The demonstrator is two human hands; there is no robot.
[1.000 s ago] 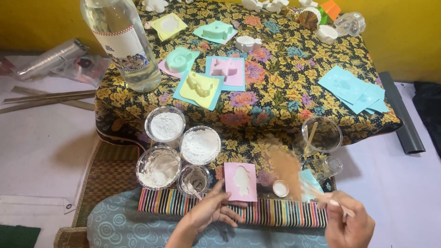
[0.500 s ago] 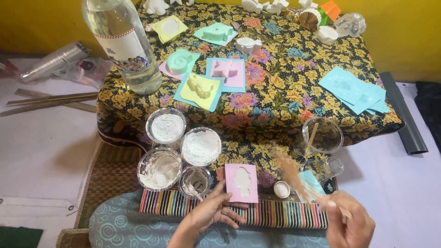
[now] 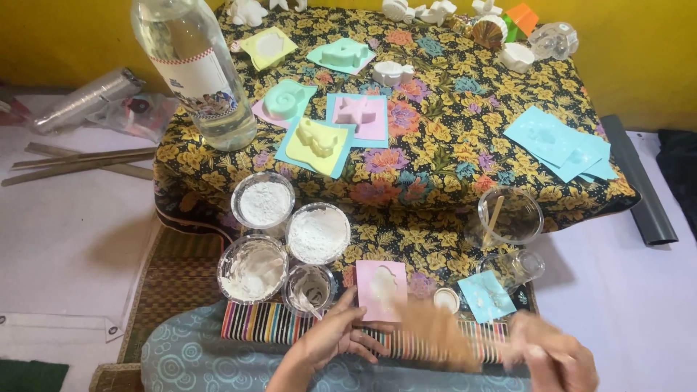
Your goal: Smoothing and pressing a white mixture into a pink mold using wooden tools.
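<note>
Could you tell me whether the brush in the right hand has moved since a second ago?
Yes: the brush swept left, from the small white cap to below the pink mould.

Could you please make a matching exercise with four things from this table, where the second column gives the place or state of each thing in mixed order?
Things:
1. pink mould
2. wooden stick
3. large clear bottle
4. right hand

Places or states:
A. stands at the far left corner of the flowered cloth
B. blurred, at the lower right
C. lies under the fingertips of the left hand
D. leans inside a clear cup

Pairs: 1-C, 2-D, 3-A, 4-B
</note>
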